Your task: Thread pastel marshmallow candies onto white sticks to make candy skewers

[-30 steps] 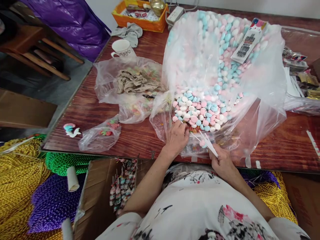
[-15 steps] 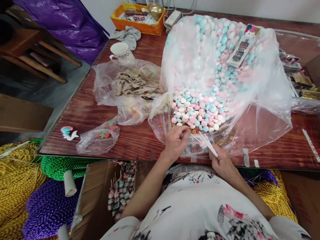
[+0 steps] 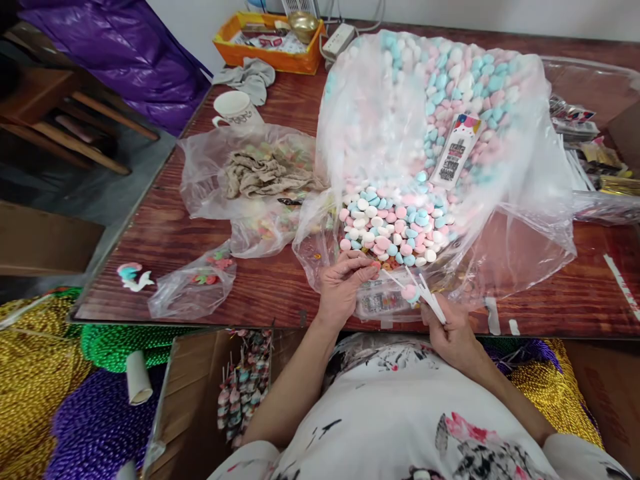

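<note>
Between the thumb and finger of my left hand (image 3: 342, 287) is a small orange-red candy (image 3: 375, 265), close to the tip of a white stick. My right hand (image 3: 454, 333) is closed around several thin white sticks (image 3: 433, 301), their ends fanned out. One stick bears a pink and blue candy (image 3: 410, 293). Right behind both hands, pink, white and blue round candies (image 3: 383, 223) spill from the mouth of a large clear plastic bag (image 3: 380, 120). A few orange ring-like pieces (image 3: 387, 264) show at the front of the pile.
A printed white packet (image 3: 456, 152) lies on the bag. To the left are a cloth (image 3: 265, 172) on clear bags, a mug (image 3: 237, 108) and a small bag of red-green candies (image 3: 195, 280). An orange tray (image 3: 270, 57) stands behind. Below, an open carton (image 3: 195, 400) holds candy skewers.
The orange-red candy now shows in my left fingertips. My right hand has shifted slightly down and right with the sticks. The printed packet has slid down the bag.
</note>
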Tool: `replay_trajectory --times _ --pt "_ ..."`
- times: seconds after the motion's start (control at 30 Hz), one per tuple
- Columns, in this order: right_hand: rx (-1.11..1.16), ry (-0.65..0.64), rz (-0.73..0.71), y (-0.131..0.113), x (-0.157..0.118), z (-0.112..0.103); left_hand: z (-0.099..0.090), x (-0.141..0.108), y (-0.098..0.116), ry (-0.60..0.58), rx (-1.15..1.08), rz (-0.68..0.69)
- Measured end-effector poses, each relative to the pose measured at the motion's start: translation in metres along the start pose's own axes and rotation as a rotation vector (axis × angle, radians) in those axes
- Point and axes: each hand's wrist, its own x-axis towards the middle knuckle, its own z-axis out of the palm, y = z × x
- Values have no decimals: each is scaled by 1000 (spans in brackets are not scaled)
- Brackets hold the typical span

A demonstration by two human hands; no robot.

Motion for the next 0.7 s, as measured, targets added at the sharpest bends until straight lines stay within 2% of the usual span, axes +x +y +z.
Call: replay_trajectory --times 0.13,0.3,0.37,0.43,0.6,0.7 --pt "-66 -28 -23 -1 4 -2 -2 -1 -3 -65 150 169" --pt "-136 -41 3 4 6 3 -6 -4 -3 -107 553 541" --pt "-156 -50 -2 6 6 5 -7 -5 -3 -135 648 607" --pt "-144 -55 -27 9 5 7 -7 -5 -4 -148 631 560" --pt "-74 -18 -65 16 3 10 -8 -5 -7 -168 171 149" --pt "-86 -8 -53 16 3 10 -5 -5 -5 -132 20 7"
